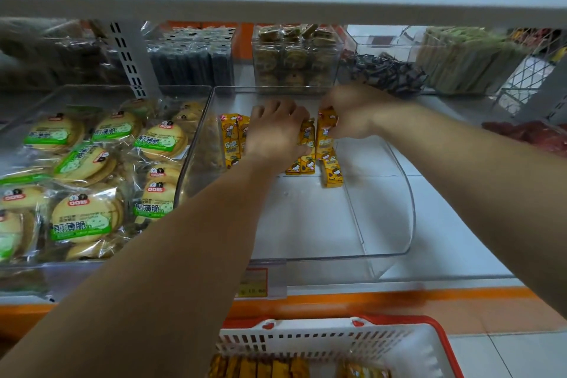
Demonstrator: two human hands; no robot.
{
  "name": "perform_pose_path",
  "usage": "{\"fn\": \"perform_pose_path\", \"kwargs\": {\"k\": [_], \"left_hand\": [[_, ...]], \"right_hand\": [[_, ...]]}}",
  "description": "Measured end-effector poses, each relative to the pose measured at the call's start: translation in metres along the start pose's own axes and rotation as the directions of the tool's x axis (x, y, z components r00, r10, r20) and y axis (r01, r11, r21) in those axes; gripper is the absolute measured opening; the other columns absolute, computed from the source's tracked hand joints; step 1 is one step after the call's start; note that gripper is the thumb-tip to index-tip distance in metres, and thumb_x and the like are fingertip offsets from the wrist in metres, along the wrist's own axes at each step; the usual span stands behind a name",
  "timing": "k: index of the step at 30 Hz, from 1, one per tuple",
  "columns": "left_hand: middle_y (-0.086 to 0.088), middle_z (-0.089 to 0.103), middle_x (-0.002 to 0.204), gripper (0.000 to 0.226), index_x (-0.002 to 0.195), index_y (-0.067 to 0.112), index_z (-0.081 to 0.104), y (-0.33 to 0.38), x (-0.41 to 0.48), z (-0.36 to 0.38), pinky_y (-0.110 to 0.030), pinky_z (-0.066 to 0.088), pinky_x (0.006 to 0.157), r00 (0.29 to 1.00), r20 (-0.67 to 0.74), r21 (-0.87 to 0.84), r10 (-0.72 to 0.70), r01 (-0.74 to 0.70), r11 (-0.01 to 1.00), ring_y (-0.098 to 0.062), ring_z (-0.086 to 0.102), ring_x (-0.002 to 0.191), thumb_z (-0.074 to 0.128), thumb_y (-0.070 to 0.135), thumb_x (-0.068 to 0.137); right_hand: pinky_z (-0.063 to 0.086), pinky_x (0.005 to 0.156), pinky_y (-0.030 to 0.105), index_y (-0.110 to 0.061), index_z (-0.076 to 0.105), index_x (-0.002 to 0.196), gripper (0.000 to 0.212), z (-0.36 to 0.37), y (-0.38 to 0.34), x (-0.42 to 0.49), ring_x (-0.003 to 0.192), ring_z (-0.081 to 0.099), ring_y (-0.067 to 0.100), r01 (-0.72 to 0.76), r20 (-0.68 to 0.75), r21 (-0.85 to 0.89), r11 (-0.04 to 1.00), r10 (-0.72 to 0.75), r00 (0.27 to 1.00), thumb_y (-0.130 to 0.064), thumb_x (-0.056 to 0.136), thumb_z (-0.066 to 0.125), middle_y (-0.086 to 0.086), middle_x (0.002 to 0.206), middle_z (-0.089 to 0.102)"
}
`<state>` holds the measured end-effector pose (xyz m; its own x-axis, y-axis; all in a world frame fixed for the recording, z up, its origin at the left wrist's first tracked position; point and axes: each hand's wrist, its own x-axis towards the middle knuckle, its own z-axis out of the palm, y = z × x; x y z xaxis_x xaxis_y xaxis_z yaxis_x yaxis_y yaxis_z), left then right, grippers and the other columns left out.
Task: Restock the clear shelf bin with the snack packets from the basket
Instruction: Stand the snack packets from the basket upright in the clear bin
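A white metal shelf (460,224) carried a clear plastic shelf bin (409,193) with a curved front wall. Just to its left sat a second clear bin of round biscuits in green-labelled wrappers (82,218). Below the shelf edge stood a white slotted plastic basket with a red rim (306,337), and more yellow packets lay in its bottom (260,368).

Both bare arms reached into the shelf bin. The left hand (276,135) lay palm down on a row of yellow snack packets (230,135) lined up at the back left of the bin. Its fingers were bent over the far ends of the packets with the tips hidden, and the thumb pressed against the right end of the row. The right hand (356,113) pinched 1 yellow cartoon-printed packet (325,135) between thumb and curled fingers, holding it beside the row. 1 loose yellow packet (333,173) lay flat on the bin floor just below it, apart from both hands.
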<state>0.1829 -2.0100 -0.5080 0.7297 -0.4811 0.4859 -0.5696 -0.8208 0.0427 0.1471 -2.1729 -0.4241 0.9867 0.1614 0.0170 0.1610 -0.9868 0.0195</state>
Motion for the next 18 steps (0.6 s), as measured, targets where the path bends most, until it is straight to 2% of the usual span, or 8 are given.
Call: {"fn": "perform_pose_path", "kwargs": {"k": [3, 6, 9, 10, 12, 14, 18], "left_hand": [[-0.005, 0.055, 0.134, 0.066, 0.134, 0.026, 0.058, 0.000, 0.000, 0.001, -0.042, 0.037, 0.099, 0.999, 0.028, -0.032, -0.020, 0.021, 0.999, -0.030, 0.047, 0.126, 0.080, 0.051, 0.078], [-0.005, 0.053, 0.136, 0.066, 0.136, 0.029, 0.057, 0.000, 0.000, 0.001, -0.043, 0.036, 0.100, 0.998, 0.052, -0.046, -0.037, 0.039, 0.998, -0.031, 0.046, 0.127, 0.080, 0.051, 0.078], [-0.004, 0.053, 0.137, 0.064, 0.135, 0.030, 0.058, 0.000, 0.003, 0.001, -0.043, 0.036, 0.101, 0.995, 0.079, -0.063, -0.057, 0.062, 0.996, -0.031, 0.046, 0.127, 0.080, 0.047, 0.077], [-0.003, 0.053, 0.137, 0.064, 0.135, 0.030, 0.059, 0.000, 0.003, 0.000, -0.043, 0.036, 0.100, 0.994, 0.085, -0.066, -0.063, 0.068, 0.995, -0.031, 0.046, 0.127, 0.081, 0.046, 0.077], [-0.003, 0.054, 0.136, 0.064, 0.133, 0.031, 0.060, 0.000, 0.004, -0.001, -0.042, 0.036, 0.100, 0.993, 0.093, -0.076, -0.068, 0.075, 0.994, -0.031, 0.046, 0.126, 0.082, 0.047, 0.076], [-0.002, 0.054, 0.136, 0.063, 0.132, 0.031, 0.061, 0.000, 0.004, -0.002, -0.042, 0.035, 0.100, 0.993, 0.097, -0.089, -0.068, 0.076, 0.993, -0.031, 0.046, 0.127, 0.083, 0.047, 0.076], [-0.001, 0.053, 0.139, 0.060, 0.133, 0.030, 0.061, -0.003, 0.003, -0.004, -0.040, 0.034, 0.100, 0.994, 0.099, -0.088, -0.053, 0.062, 0.994, -0.030, 0.044, 0.129, 0.082, 0.046, 0.078]], "right_hand": [[0.044, 0.061, 0.032, -0.010, 0.067, 0.092, 0.014, -0.007, 0.000, -0.003, 0.078, 0.059, 0.026, -0.012, 0.022, -0.036, 0.999, 0.013, 1.000, -0.017, 0.082, 0.073, 0.010, 0.085, 0.063], [0.044, 0.067, 0.030, -0.018, 0.066, 0.107, 0.032, -0.015, 0.009, -0.013, 0.086, 0.059, 0.024, 0.002, 0.023, -0.024, 1.000, -0.001, 1.000, -0.029, 0.080, 0.078, 0.003, 0.096, 0.064], [0.044, 0.074, 0.028, -0.022, 0.067, 0.117, 0.046, -0.017, 0.011, -0.024, 0.091, 0.058, 0.020, 0.086, 0.074, 0.099, 0.991, -0.094, 0.993, -0.034, 0.076, 0.083, -0.003, 0.102, 0.062], [0.047, 0.077, 0.029, -0.023, 0.067, 0.119, 0.049, -0.015, 0.009, -0.026, 0.093, 0.057, 0.019, 0.116, 0.093, 0.081, 0.990, -0.124, 0.988, -0.037, 0.075, 0.084, -0.003, 0.103, 0.060], [0.049, 0.083, 0.032, -0.025, 0.064, 0.122, 0.051, -0.010, 0.002, -0.024, 0.094, 0.054, 0.019, 0.158, 0.141, -0.059, 0.986, -0.148, 0.979, -0.041, 0.077, 0.082, -0.001, 0.109, 0.059], [0.045, 0.079, 0.031, -0.027, 0.061, 0.122, 0.049, -0.005, -0.005, -0.017, 0.091, 0.050, 0.019, 0.174, 0.191, -0.221, 0.960, -0.133, 0.973, -0.046, 0.080, 0.077, -0.003, 0.108, 0.058], [0.045, 0.073, 0.030, -0.025, 0.064, 0.106, 0.031, -0.002, -0.014, -0.003, 0.089, 0.056, 0.020, 0.175, 0.246, -0.375, 0.910, -0.084, 0.966, -0.045, 0.084, 0.072, -0.003, 0.101, 0.063]]}}
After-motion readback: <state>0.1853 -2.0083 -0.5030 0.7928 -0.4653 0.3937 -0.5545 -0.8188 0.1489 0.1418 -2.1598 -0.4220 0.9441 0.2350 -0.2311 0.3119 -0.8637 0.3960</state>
